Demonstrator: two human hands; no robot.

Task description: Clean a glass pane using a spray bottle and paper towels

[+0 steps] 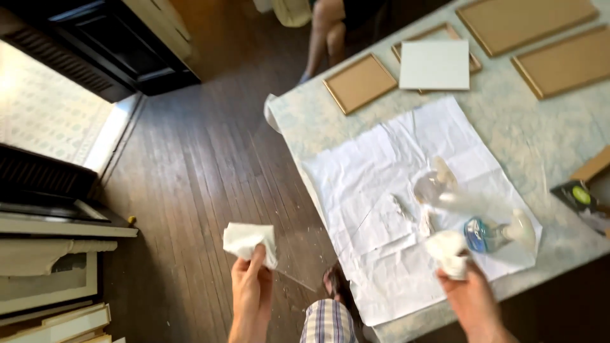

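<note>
Low in the frame, the left hand [250,286] pinches a crumpled white paper towel [249,241] over the wooden floor [190,165]. Lower right, the right hand [469,295] clutches a wadded white cloth [447,251] above the table [540,133], just left of a clear spray bottle [492,234].

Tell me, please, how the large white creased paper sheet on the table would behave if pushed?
The large white creased paper sheet looks thin and floppy, so it would probably crumple rather than slide. The clear spray bottle lying on it may pin that corner.

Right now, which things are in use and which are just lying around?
In use:
left hand holds a white cloth
right hand holds a crumpled wad
white sheet

Lying about:
spray bottle
brown frames
white board
dark box
</note>
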